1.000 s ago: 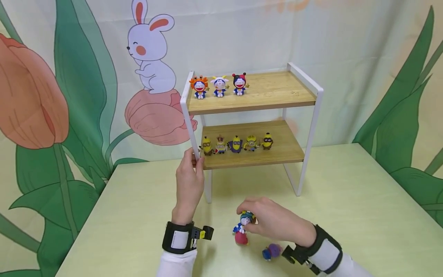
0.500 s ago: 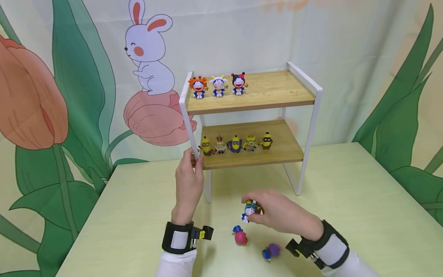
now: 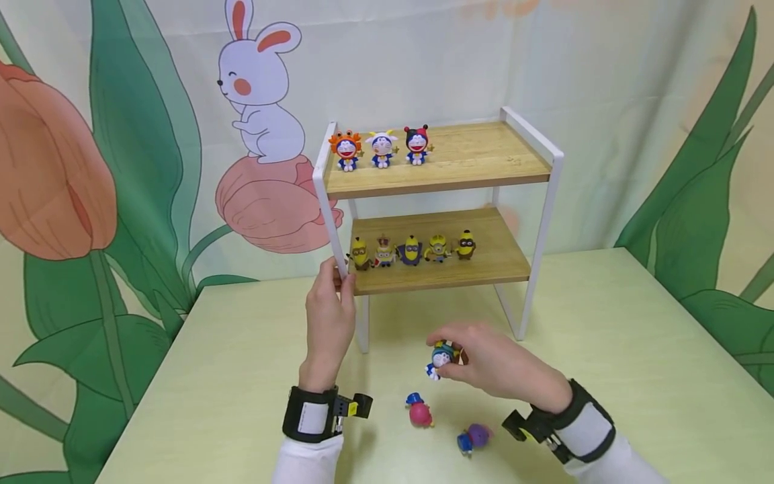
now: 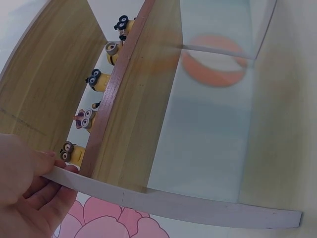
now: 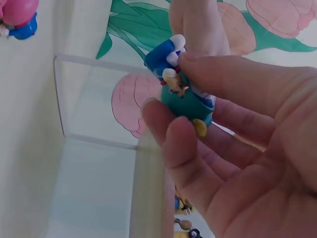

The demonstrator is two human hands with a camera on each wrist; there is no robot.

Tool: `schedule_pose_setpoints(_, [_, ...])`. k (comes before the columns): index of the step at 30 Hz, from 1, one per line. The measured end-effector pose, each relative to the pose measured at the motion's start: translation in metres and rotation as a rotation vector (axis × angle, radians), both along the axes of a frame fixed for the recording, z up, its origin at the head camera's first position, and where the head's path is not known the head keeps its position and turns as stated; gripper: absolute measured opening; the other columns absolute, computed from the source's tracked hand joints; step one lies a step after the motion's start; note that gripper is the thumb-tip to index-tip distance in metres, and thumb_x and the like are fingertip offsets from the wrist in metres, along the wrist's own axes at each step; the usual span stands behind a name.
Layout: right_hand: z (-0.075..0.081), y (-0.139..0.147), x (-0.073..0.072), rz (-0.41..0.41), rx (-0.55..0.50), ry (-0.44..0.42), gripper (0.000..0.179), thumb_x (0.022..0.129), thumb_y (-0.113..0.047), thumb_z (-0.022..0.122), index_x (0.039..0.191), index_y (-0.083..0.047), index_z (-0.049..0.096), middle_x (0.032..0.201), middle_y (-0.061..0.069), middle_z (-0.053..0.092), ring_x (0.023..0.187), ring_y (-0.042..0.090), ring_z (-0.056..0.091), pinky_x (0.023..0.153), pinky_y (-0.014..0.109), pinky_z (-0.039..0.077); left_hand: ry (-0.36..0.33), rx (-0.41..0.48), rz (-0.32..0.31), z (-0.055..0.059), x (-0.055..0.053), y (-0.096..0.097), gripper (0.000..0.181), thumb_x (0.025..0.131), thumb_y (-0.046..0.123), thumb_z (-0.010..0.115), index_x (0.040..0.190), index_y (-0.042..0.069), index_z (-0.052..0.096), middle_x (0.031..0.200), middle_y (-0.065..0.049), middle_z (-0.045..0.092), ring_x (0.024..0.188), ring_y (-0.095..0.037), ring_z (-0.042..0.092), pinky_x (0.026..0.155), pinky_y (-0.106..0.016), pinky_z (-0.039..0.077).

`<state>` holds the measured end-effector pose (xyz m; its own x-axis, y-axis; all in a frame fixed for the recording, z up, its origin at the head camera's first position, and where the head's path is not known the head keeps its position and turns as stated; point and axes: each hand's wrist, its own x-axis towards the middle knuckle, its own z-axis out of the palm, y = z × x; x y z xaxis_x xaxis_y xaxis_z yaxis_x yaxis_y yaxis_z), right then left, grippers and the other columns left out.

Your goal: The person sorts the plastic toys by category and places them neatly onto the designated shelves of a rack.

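Note:
My right hand [image 3: 492, 359] pinches a small Doraemon figurine [image 3: 442, 357] with a teal hood, held over the table in front of the shelf. In the right wrist view the figurine [image 5: 185, 94] lies tilted between thumb and fingers, its teal hood toward the fingertips. My left hand [image 3: 329, 323] grips the white left upright of the two-tier shelf [image 3: 435, 191] beside the lower board; the left wrist view shows the fingers curled round that white frame [image 4: 133, 197]. On the table below lie a pink-headed figurine [image 3: 420, 413] and a purple-headed one [image 3: 478, 435], both with blue bodies.
Three Doraemon figurines [image 3: 382, 149] in crab, white horned and red-black hoods stand at the left of the upper board. Several Minion figurines [image 3: 411, 251] line the lower board. Behind the table [image 3: 242, 376] hangs a cloth printed with a rabbit and tulips.
My right hand has lifted the teal-hooded figurine away from the pink one and moved it slightly right and toward the shelf. The left hand stays on the upright.

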<state>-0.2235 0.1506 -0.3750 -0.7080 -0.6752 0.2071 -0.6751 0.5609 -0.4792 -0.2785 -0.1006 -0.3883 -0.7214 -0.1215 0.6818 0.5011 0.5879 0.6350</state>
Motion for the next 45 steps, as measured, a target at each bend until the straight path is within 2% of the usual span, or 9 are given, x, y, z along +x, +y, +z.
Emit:
schedule_pose_setpoints(7, [0.021,0.017,-0.011,-0.060,-0.037,-0.022,0.040,0.088,-0.013,0.074,0.124,-0.001,0.061,0.088,-0.005,0.065,0.068,0.009,0.055,0.059,0.026,0.049,-0.017,0.007,-0.015,-0.002,-0.002,0.003,0.022,0.098,0.001,0.057,0.117,-0.007,0.053,0.093,-0.015,0.061,0.080,-0.025,0.060,0.069,-0.035,0.051])
schedule_pose_setpoints(10, [0.030,0.025,-0.019,-0.080,-0.022,0.012,0.039,0.087,-0.013,0.075,0.122,-0.001,0.062,0.090,-0.004,0.066,0.069,0.008,0.056,0.060,0.024,0.050,-0.020,0.012,-0.011,-0.004,-0.002,0.003,0.022,0.097,0.000,0.057,0.118,-0.007,0.053,0.092,-0.014,0.061,0.080,-0.025,0.060,0.069,-0.035,0.051])
schedule_pose_setpoints(15, [0.043,0.038,-0.026,-0.070,-0.002,0.077,0.036,0.085,-0.010,0.077,0.118,-0.001,0.065,0.094,0.001,0.068,0.068,0.006,0.056,0.059,0.024,0.050,-0.021,0.013,-0.021,-0.006,-0.003,0.005,0.022,0.097,0.000,0.057,0.118,-0.005,0.053,0.093,-0.014,0.062,0.080,-0.025,0.060,0.070,-0.034,0.051])
schedule_pose_setpoints(22, [0.068,0.051,-0.032,-0.068,0.073,0.083,0.034,0.085,-0.008,0.077,0.116,-0.002,0.064,0.088,-0.002,0.067,0.065,0.007,0.055,0.056,0.024,0.050,-0.008,0.006,-0.011,-0.005,-0.001,0.004,0.022,0.097,0.000,0.058,0.118,-0.006,0.053,0.093,-0.014,0.061,0.079,-0.025,0.060,0.070,-0.035,0.050])
schedule_pose_setpoints(26, [0.093,0.053,-0.040,-0.029,0.063,0.132,0.034,0.084,-0.005,0.077,0.115,-0.003,0.063,0.089,-0.001,0.068,0.068,0.009,0.058,0.059,0.026,0.051,-0.010,0.002,0.001,-0.003,-0.001,0.001,0.022,0.097,0.000,0.057,0.118,-0.006,0.053,0.092,-0.014,0.061,0.079,-0.025,0.060,0.070,-0.035,0.049])
schedule_pose_setpoints(33, [0.145,0.054,-0.052,0.036,-0.006,0.231,0.041,0.084,-0.002,0.076,0.121,0.001,0.058,0.097,0.007,0.068,0.074,0.013,0.066,0.065,0.027,0.055,-0.014,0.006,0.006,-0.003,-0.001,-0.002,0.022,0.097,0.000,0.057,0.118,-0.006,0.053,0.092,-0.014,0.061,0.080,-0.025,0.059,0.070,-0.035,0.049])
schedule_pose_setpoints(38, [0.183,0.050,-0.060,0.012,-0.014,0.325,0.040,0.083,-0.001,0.077,0.118,0.001,0.057,0.093,0.006,0.070,0.072,0.013,0.067,0.067,0.026,0.055,-0.011,0.013,0.000,-0.003,-0.002,0.000,0.023,0.097,0.001,0.058,0.118,-0.006,0.053,0.092,-0.014,0.062,0.080,-0.025,0.059,0.070,-0.034,0.049])
schedule_pose_setpoints(42, [0.209,0.044,-0.070,-0.045,0.048,0.394,0.036,0.087,-0.008,0.075,0.118,-0.001,0.058,0.092,0.005,0.070,0.076,0.014,0.066,0.070,0.030,0.054,-0.017,0.013,0.001,-0.003,-0.002,0.001,0.022,0.097,0.001,0.057,0.118,-0.007,0.053,0.092,-0.014,0.062,0.080,-0.025,0.059,0.070,-0.034,0.049])
schedule_pose_setpoints(45, [0.223,0.039,-0.079,-0.070,0.092,0.418,0.035,0.089,-0.012,0.073,0.120,-0.002,0.059,0.099,0.008,0.069,0.082,0.018,0.066,0.070,0.033,0.052,-0.016,0.014,0.004,-0.002,-0.001,0.001,0.022,0.097,0.000,0.057,0.117,-0.007,0.053,0.092,-0.015,0.062,0.080,-0.025,0.060,0.070,-0.035,0.050])
